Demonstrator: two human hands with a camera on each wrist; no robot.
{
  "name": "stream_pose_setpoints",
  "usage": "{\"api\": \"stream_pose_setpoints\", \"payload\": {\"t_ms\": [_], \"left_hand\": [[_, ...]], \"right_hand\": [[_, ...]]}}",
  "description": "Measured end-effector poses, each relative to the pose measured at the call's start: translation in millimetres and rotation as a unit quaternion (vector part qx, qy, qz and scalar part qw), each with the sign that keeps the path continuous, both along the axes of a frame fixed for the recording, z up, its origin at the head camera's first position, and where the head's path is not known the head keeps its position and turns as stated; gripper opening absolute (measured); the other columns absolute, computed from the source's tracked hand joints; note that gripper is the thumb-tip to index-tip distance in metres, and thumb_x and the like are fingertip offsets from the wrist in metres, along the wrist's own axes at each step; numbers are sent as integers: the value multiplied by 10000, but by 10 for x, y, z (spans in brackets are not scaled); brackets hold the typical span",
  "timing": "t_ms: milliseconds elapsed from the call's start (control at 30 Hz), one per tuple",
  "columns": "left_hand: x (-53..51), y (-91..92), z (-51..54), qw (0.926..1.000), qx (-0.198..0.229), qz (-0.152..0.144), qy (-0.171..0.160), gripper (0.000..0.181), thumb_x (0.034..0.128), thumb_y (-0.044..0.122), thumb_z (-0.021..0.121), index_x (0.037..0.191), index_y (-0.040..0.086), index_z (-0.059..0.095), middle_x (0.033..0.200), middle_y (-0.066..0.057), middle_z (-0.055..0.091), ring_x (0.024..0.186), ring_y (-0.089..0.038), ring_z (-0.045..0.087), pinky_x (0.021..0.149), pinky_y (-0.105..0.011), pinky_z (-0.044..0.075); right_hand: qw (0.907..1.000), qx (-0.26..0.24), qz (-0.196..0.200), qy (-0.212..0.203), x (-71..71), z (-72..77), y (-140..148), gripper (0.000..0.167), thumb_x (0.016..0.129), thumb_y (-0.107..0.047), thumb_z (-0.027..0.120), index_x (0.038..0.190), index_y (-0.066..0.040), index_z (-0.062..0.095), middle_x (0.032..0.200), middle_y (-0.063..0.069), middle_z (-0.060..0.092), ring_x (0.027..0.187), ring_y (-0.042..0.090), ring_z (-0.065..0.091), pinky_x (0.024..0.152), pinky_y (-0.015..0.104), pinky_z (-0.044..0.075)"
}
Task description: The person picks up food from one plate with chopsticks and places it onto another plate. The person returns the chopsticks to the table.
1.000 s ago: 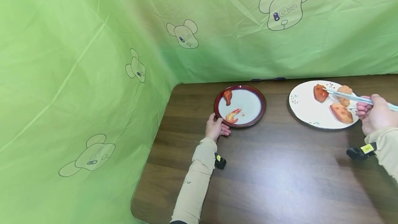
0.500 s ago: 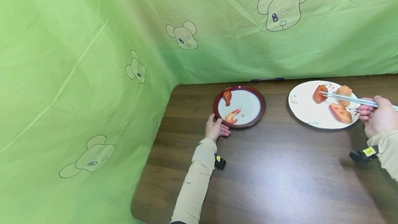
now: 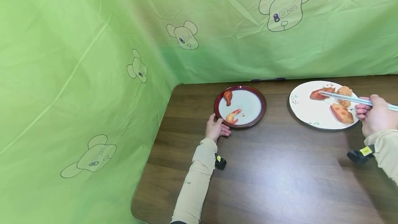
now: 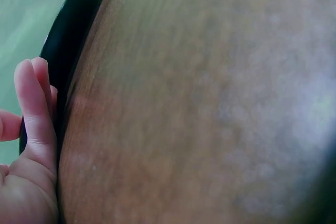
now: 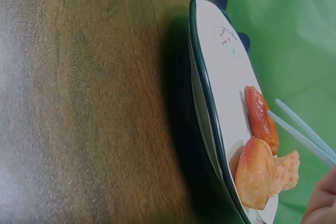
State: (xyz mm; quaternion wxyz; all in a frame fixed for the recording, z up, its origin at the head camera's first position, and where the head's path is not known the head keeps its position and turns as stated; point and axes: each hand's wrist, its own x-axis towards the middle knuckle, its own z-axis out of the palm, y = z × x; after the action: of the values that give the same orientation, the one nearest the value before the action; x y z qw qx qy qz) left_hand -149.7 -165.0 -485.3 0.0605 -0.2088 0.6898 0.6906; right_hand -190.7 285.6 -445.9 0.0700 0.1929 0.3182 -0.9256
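Observation:
My right hand [image 3: 377, 117] holds a pair of pale blue chopsticks [image 3: 348, 98] over the white oval plate [image 3: 306, 111]. Their tips are at a reddish glazed piece of meat [image 3: 317, 95], which lies on that plate. In the right wrist view the chopstick tips stand slightly apart beside the reddish piece [image 5: 258, 114]. My left hand [image 3: 215, 129] holds the near-left rim of a round plate with a dark red rim [image 3: 263, 104], thumb at the edge. In the left wrist view the fingers [image 4: 34, 103] lie along the plate's dark outer side [image 4: 68, 40].
On the round plate lie a small drumstick [image 3: 228, 97] and a shrimp [image 3: 233, 116]. A browned, pale orange piece [image 3: 342, 113] and a crumbly fried piece [image 3: 344, 92] share the oval plate. Both plates stand near the far edge of the brown table [image 3: 264, 175], before a green curtain [image 3: 217, 2].
The reddish piece has turned from roughly upright to nearly sideways and shifted slightly left under the chopsticks. My left hand and the round plate have stayed in place.

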Motion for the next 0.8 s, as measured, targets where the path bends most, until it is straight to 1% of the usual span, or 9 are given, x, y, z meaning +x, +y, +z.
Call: {"api": "stream_pose_setpoints", "payload": {"t_ms": [200, 367, 433, 500, 567, 600, 667, 733, 800], "left_hand": [[12, 3, 26, 9999, -104, 2, -71, 596, 951, 99, 454, 1505, 70, 236, 605, -45, 613, 448, -123, 618, 435, -268, 564], [13, 3, 27, 9999, -75, 12, -66, 557, 947, 102, 455, 1477, 76, 285, 600, -48, 614, 445, -120, 621, 440, -277, 570], [14, 1, 27, 10000, -63, 29, -69, 557, 946, 99, 455, 1476, 75, 285, 598, -46, 611, 445, -120, 621, 438, -276, 569], [14, 1, 31, 9999, -65, 36, -77, 573, 948, 96, 455, 1487, 70, 266, 599, -46, 611, 446, -122, 620, 437, -274, 567], [15, 2, 35, 9999, -75, 33, -104, 595, 950, 97, 455, 1503, 67, 236, 603, -45, 613, 449, -124, 620, 437, -270, 566], [17, 2, 38, 9999, -81, 29, -118, 607, 951, 96, 455, 1510, 66, 220, 606, -45, 614, 450, -126, 620, 436, -268, 565], [17, 5, 43, 9999, -84, 26, -135, 602, 952, 97, 456, 1507, 67, 226, 607, -45, 614, 451, -125, 621, 435, -265, 564], [22, 9, 46, 9998, -92, 42, -142, 582, 951, 97, 456, 1495, 72, 251, 602, -43, 612, 449, -123, 620, 433, -264, 562], [25, 14, 50, 9999, -92, 62, -133, 580, 950, 94, 454, 1494, 73, 255, 601, -45, 609, 448, -126, 619, 430, -264, 561]], "right_hand": [[9997, 84, -212, -47, -5, 11, -24, 410, 1048, -207, 292, 792, -39, 565, 539, 103, 582, 394, 173, 505, 329, 234, 286], [9995, -64, -285, -155, 1, 38, -48, 401, 1042, -193, 311, 777, -34, 567, 530, 111, 582, 387, 186, 509, 319, 243, 299], [9986, -110, -436, -293, 13, 54, -84, 379, 1034, -187, 352, 768, -32, 573, 525, 114, 579, 383, 192, 508, 308, 251, 316], [9961, -159, -755, -421, 32, 72, -142, 305, 1016, -167, 421, 783, -25, 556, 518, 121, 572, 372, 204, 501, 295, 262, 330], [9949, -241, -878, -424, 59, 86, -206, 252, 1002, -143, 457, 801, -20, 548, 522, 130, 574, 375, 216, 502, 292, 280, 376], [9950, -398, -841, -354, 72, 90, -238, 231, 1002, -135, 457, 819, -17, 533, 528, 133, 570, 385, 223, 501, 297, 282, 379], [9961, -702, -506, -159, 102, 95, -297, 223, 1016, -132, 419, 848, -15, 506, 559, 150, 582, 415, 226, 509, 319, 273, 392], [9955, -934, 119, 65, 134, 98, -358, 251, 1035, -146, 363, 883, -14, 512, 614, 153, 598, 460, 221, 527, 355, 259, 410], [9928, -993, 622, 234, 164, 114, -445, 222, 1042, -159, 348, 924, -36, 489, 662, 147, 606, 498, 210, 542, 386, 241, 424]]}}
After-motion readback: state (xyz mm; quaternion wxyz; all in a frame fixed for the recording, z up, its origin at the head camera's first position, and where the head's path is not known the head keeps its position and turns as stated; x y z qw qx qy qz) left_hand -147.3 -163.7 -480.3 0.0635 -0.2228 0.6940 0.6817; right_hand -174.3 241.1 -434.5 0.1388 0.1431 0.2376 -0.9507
